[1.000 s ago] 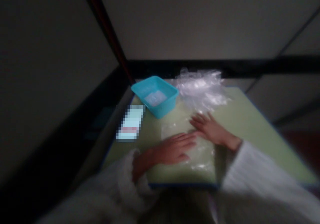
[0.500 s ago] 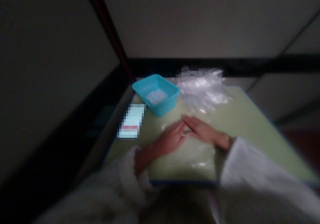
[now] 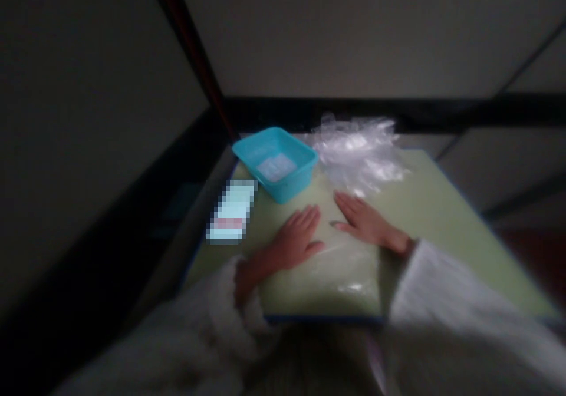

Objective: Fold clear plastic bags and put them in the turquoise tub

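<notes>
1. A clear plastic sheet (image 3: 349,285) lies flat on the yellow-green surface (image 3: 446,231), near its blue front edge and between the two sleeves.
2. The left hand (image 3: 295,238) rests palm down on the sheet's left part, its fingers extended and released, the thumb spread away from them.
3. The right hand (image 3: 365,220) is palm down near the sheet's far right part, fingers straight and grasping nothing; the hands are just apart.
4. Beyond the right hand sits a crumpled heap of clear plastic (image 3: 360,151).
5. Beside that heap stands a turquoise basin (image 3: 294,188) holding something whitish (image 3: 276,166), too blurred to identify.
6. A pixelated pale rectangle (image 3: 233,207) lies left of the left hand.
</notes>
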`<control>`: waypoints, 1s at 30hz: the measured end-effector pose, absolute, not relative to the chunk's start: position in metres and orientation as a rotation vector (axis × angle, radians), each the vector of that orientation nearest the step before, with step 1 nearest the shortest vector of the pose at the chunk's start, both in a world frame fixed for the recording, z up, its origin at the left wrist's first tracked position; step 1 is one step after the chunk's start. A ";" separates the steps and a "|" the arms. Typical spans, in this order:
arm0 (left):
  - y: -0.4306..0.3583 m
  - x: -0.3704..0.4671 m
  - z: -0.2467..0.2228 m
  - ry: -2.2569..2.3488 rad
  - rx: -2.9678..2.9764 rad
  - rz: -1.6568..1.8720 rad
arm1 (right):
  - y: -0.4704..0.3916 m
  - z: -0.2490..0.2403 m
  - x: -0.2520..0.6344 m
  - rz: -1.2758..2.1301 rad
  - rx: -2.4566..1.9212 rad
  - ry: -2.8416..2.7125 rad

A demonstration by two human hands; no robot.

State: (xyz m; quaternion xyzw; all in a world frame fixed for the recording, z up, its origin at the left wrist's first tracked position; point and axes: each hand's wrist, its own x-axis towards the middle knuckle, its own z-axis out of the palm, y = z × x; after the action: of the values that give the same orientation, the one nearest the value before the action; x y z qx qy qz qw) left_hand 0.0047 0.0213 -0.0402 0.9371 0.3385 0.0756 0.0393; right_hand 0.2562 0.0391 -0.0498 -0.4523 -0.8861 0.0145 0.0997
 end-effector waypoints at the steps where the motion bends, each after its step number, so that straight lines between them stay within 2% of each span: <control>1: 0.023 0.002 -0.041 1.029 2.868 0.229 | 0.040 -0.049 0.258 0.045 -1.356 -2.618; 13: 0.034 -0.012 -0.036 0.878 2.627 0.290 | 0.041 -0.041 0.272 0.179 -1.454 -2.530; 20: 0.046 -0.008 -0.037 1.187 2.344 0.706 | 0.044 -0.037 0.278 0.295 -1.343 -2.436; 30: 0.052 -0.006 -0.040 1.255 2.274 0.806 | 0.046 -0.034 0.272 0.334 -1.228 -2.358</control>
State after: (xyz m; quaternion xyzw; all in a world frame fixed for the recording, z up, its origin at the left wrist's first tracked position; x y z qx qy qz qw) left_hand -0.0059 0.0519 -0.0400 0.8176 0.4511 0.2898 0.2097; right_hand 0.2718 0.0457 -0.0336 -0.4463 -0.8565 0.1214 0.2291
